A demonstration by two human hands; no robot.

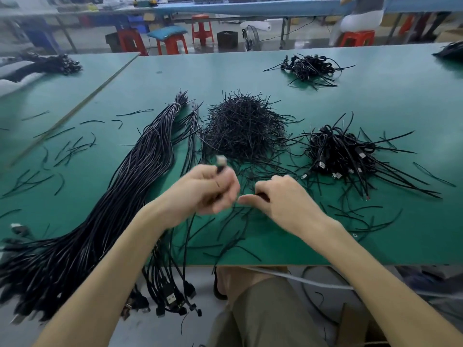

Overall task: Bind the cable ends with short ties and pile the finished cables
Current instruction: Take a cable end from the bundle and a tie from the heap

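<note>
Evidently the cable end [221, 162] is gripped in the curled left hand [208, 189] above the table [375, 101], raised clear for binding; its connector points up and away, long axis near upright; the right hand [280, 196] is curled just beside it, below the tie heap [243, 128]; whether a tie is pinched cannot be told.

Bare forearms [105, 261], khaki knee-length shorts [263, 311]

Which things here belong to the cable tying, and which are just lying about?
Job: left hand gripping a cable; right hand; tie heap; cable bundle; finished pile.
Lying about: stools; fan; bin.
</note>
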